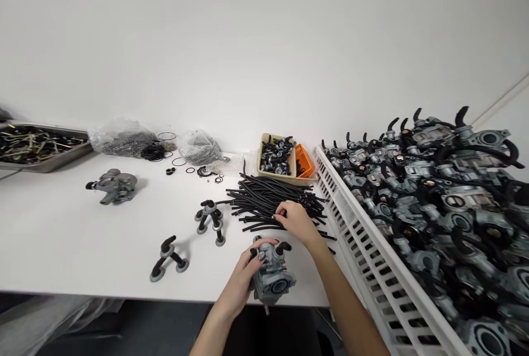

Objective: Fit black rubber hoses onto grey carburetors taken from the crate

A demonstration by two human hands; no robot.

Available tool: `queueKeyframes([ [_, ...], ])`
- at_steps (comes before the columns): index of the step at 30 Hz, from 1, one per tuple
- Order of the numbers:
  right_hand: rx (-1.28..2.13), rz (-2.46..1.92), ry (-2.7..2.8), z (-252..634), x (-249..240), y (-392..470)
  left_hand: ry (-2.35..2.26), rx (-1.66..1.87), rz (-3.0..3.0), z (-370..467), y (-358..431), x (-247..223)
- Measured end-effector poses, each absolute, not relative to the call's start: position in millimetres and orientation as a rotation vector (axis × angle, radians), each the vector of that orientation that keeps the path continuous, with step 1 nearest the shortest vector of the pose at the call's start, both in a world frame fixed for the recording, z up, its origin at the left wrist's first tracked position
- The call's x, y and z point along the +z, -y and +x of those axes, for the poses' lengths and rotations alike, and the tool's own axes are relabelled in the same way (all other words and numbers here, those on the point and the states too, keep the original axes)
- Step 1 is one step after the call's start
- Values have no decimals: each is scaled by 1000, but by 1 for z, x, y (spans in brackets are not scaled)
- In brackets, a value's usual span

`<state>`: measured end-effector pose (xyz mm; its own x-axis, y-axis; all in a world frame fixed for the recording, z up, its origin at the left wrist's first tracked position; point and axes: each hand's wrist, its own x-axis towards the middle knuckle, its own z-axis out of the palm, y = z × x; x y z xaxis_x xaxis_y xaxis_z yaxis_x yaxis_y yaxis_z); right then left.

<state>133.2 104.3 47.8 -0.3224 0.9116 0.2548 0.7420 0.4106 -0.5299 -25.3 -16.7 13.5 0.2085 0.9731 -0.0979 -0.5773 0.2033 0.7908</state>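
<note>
My left hand (pixel 244 269) is closed around a grey metal carburetor (pixel 273 276), holding it at the front edge of the white table. A short bent black hose (pixel 283 247) sticks up from the carburetor's top. Beyond it, my right hand (pixel 294 220) reaches onto a pile of black rubber hoses (pixel 264 193), thumb and fingers pinched on one of them. To the left of my hands stand grey caps joined with black hose pieces (pixel 168 251), and a similar group (pixel 210 212) is slightly farther back. Another carburetor (pixel 113 185) rests farther left on the table.
At right, a white slatted crate (pixel 372 268) is heaped with carburetors (pixel 430 196). Behind the hoses are a cream tray (pixel 262 152) of small parts and an orange basket (pixel 308 162). Plastic bags (pixel 124 138), black rings (pixel 178 161) and a metal tray (pixel 61 162) lie at back left.
</note>
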Motion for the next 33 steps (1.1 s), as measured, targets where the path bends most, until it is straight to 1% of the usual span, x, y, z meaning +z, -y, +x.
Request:
queueKeyframes([
  [3,414,-1393,2084,140,56,-101,-682,1218,695,-26,16,14],
  [5,467,-1374,1903,149,62,-96,-658,1219,679,-27,15,14],
  [8,711,-1244,1560,163,72,-77,-630,1221,638,-26,14,12],
  [12,949,-1091,1313,177,81,-33,-664,1269,517,-26,11,9],
  [18,1101,-1046,1276,209,75,30,-672,1296,408,-28,7,2],
  [23,1250,-1008,1303,232,62,42,-717,1379,317,-26,4,1],
  [28,1107,-1240,1476,220,62,28,-715,1487,315,-25,3,2],
  [33,769,-1460,1684,204,47,4,-727,1497,312,-25,5,1],
])
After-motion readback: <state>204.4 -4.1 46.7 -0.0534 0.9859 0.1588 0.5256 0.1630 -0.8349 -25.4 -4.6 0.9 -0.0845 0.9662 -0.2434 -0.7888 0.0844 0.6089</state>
